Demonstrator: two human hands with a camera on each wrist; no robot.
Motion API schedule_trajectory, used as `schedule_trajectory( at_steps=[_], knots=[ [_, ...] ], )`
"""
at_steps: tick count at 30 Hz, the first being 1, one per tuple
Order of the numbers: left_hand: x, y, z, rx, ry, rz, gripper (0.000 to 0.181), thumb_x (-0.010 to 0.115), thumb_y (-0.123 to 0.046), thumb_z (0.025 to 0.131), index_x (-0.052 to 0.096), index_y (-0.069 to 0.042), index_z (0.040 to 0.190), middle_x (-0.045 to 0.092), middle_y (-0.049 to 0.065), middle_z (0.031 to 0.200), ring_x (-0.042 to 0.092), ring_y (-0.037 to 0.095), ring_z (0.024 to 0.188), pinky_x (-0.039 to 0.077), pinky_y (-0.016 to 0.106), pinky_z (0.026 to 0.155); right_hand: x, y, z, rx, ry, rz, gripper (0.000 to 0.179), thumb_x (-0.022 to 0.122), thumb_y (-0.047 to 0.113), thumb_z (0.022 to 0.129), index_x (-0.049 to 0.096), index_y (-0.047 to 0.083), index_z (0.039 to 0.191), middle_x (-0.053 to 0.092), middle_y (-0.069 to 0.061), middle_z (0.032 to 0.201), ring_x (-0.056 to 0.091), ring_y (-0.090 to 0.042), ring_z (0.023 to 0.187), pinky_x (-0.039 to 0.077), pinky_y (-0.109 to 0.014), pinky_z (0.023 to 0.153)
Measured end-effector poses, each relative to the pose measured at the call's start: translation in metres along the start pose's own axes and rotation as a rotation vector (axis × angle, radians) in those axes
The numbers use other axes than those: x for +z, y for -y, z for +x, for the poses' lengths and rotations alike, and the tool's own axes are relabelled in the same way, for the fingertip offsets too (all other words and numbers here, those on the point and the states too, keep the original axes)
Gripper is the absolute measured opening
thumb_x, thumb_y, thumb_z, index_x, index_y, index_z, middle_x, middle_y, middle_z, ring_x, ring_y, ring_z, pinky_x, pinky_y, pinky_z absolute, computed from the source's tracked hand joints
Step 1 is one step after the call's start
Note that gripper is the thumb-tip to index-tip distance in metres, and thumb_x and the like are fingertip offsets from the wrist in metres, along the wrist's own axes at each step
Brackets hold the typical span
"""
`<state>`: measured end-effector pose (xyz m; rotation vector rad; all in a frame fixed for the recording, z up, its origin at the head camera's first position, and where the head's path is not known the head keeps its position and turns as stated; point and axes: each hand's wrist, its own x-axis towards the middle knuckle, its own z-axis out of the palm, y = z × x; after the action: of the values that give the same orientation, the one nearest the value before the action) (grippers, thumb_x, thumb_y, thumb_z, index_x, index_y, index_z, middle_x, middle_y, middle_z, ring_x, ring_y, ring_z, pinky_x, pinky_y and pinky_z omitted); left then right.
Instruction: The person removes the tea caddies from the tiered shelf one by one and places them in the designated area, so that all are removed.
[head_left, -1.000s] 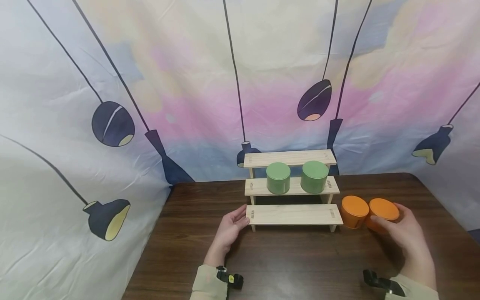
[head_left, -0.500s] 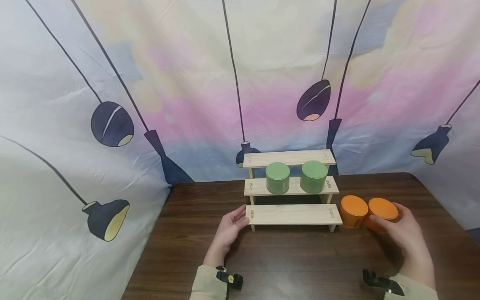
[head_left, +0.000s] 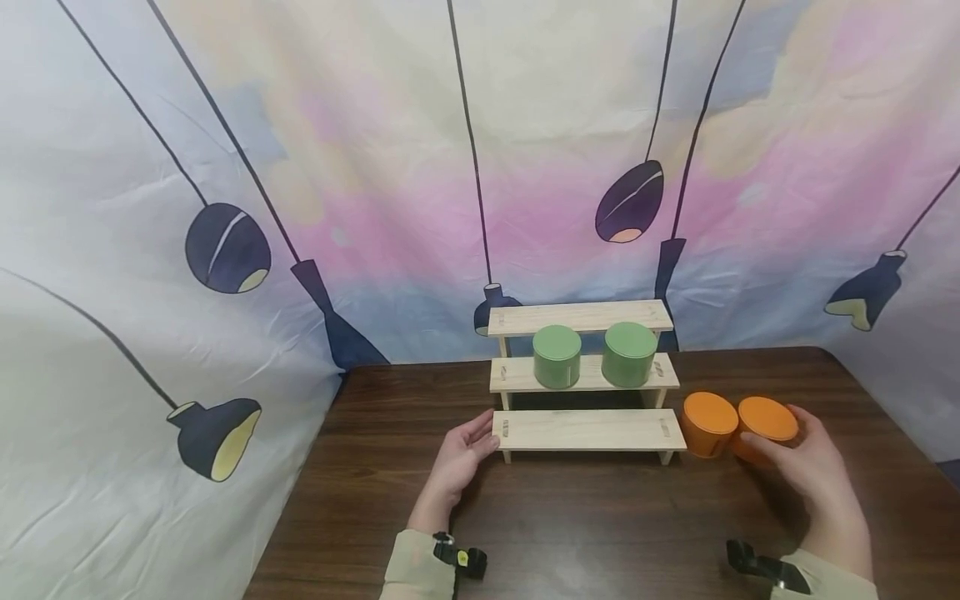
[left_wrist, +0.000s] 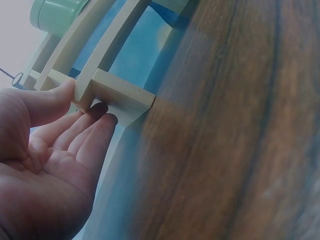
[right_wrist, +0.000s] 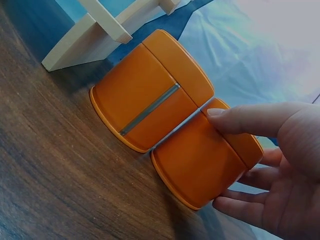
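A three-tier wooden display stand [head_left: 588, 429] stands on the table. My left hand [head_left: 459, 461] grips the left end of its lowest step: in the left wrist view the thumb lies at the board's edge and the fingertips [left_wrist: 107, 119] meet the leg. Two green lidded tins [head_left: 557, 358] sit upright on the middle step. Right of the stand, two orange lidded tins [head_left: 708, 425] stand upright side by side on the table. My right hand [head_left: 813, 462] holds the outer orange tin [right_wrist: 202, 157], thumb on its near side near the lid, fingers round the far side.
The dark wood-grain table [head_left: 592, 525] reaches back to a hanging cloth [head_left: 420, 167] printed with lamps, close behind the stand. Dark wrist cameras [head_left: 467, 560] are strapped over both sleeves.
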<state>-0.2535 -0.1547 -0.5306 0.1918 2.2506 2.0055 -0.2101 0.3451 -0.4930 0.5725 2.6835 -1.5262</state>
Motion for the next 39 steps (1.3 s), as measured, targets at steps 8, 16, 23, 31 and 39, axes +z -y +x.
schedule_trajectory(
  at_steps=[8,16,23,31,39],
  knots=[
    [0.000,0.000,0.000,0.000,0.001,0.015,0.056,0.066,-0.008,0.106,0.048,0.006,0.157,0.055,0.022,0.155,0.054,0.036,0.144,0.050,0.041,0.113,-0.002,0.000,-0.004,-0.073,0.005,0.022,0.119,0.074,0.047,0.101,-0.010,-0.008,0.165,-0.005,-0.040,0.169,0.011,-0.067,0.151,0.019,-0.083,0.115],
    [0.000,-0.002,-0.002,-0.014,-0.016,0.013,0.054,0.065,-0.009,0.106,0.050,0.002,0.157,0.056,0.020,0.156,0.054,0.034,0.144,0.047,0.044,0.115,-0.008,0.016,-0.014,-0.087,-0.018,0.034,0.121,0.073,0.052,0.100,-0.014,0.000,0.167,-0.011,-0.035,0.171,0.006,-0.066,0.152,0.021,-0.085,0.112],
    [-0.001,-0.007,-0.001,-0.015,-0.054,0.032,0.057,0.068,-0.016,0.107,0.049,0.003,0.157,0.054,0.020,0.157,0.051,0.037,0.147,0.042,0.050,0.119,-0.004,0.043,-0.029,-0.088,-0.146,0.078,0.109,0.070,0.050,0.102,-0.002,0.009,0.172,-0.002,-0.026,0.176,0.008,-0.060,0.156,0.018,-0.082,0.117],
    [-0.003,-0.027,0.015,0.014,-0.167,0.075,0.063,0.062,-0.034,0.111,0.045,-0.003,0.162,0.056,0.011,0.158,0.050,0.033,0.148,0.033,0.057,0.124,0.038,0.088,-0.038,-0.202,-0.256,0.257,0.079,0.071,0.039,0.104,0.032,0.020,0.171,0.032,-0.008,0.174,0.037,-0.039,0.154,0.033,-0.059,0.124],
    [-0.005,-0.046,0.042,0.022,-0.138,0.077,0.074,0.065,-0.045,0.108,0.039,-0.006,0.166,0.050,0.011,0.163,0.046,0.030,0.151,0.033,0.054,0.126,0.075,0.118,-0.026,-0.470,-0.089,0.254,0.084,0.075,0.037,0.103,0.031,0.014,0.170,0.040,-0.018,0.168,0.041,-0.041,0.152,0.039,-0.056,0.120]
  ],
)
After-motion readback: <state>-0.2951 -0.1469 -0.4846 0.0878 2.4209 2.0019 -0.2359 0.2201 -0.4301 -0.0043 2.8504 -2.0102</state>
